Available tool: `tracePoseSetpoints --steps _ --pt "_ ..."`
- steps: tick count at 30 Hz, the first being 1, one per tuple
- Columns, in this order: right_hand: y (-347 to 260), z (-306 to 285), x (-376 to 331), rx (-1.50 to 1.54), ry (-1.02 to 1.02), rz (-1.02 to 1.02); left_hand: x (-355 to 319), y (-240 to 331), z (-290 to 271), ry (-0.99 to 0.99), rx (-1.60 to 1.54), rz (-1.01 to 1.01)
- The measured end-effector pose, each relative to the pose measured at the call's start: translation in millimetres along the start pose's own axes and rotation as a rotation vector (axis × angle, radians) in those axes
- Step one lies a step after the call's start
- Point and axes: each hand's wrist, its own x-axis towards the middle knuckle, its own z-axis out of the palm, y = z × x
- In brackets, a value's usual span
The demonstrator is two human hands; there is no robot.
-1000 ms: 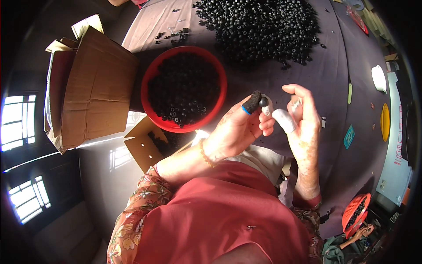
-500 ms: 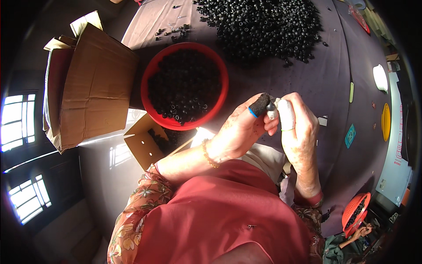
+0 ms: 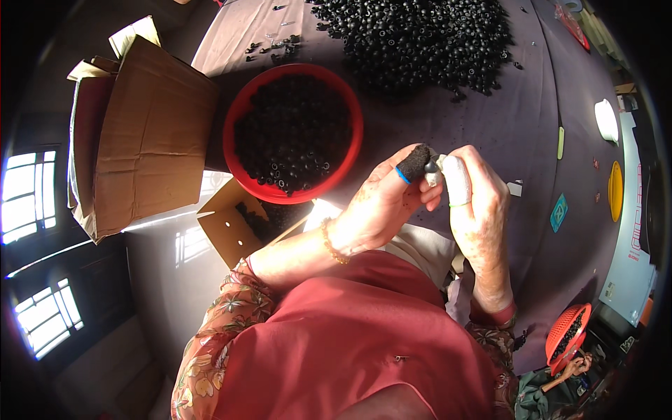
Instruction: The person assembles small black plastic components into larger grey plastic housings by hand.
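Observation:
My left hand point(image 3: 378, 199), with a black blue-edged cover on its thumb, pinches a small black rounded part point(image 3: 431, 168). Against the same part press the fingertips of my right hand point(image 3: 480, 210), whose thumb wears a white cover. The fingers hide much of the part. Just beyond my left hand stands a red basin point(image 3: 357, 133) full of similar black parts. A large heap of these black parts point(image 3: 427, 49) lies on the cloth-covered table farther off.
A tall brown cardboard box point(image 3: 157, 140) stands at the left, above a smaller open carton point(image 3: 227, 231). On the right are a white bowl point(image 3: 606, 122), a yellow dish point(image 3: 615, 190) and a blue packet point(image 3: 558, 213). Another person's hand point(image 3: 578, 365) shows beside a red colander point(image 3: 565, 336).
Both hands stay together on the small part, with barely any finger movement. The view has shifted slightly, so the basin and heap appear a little higher.

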Motion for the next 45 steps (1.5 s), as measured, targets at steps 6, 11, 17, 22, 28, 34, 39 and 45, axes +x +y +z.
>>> tracePoseSetpoints --steps 6,11,17,22,28,34,39,45 --pt "9 2 0 -0.116 0.049 -0.113 0 -2 -2 -0.034 0.002 0.027" --pt "10 3 -3 -0.25 0.049 -0.148 -4 1 4 0.056 -0.01 -0.033" --pt "10 5 -1 -0.332 0.081 -0.229 -5 3 3 0.041 -0.025 -0.043" --pt "8 6 0 -0.363 0.085 -0.261 -7 2 5 0.078 -0.029 -0.016" --pt "11 9 1 -0.417 0.098 -0.33 -9 1 6 0.08 -0.002 0.052" --pt "10 5 -6 0.228 0.02 0.057 -8 4 7 0.095 -0.073 -0.043" --pt "3 -6 -1 0.03 0.05 -0.015 -3 3 -2 -0.091 -0.122 -0.056" --pt "-1 3 -5 0.391 0.012 0.132 -6 2 2 0.016 -0.165 -0.059"
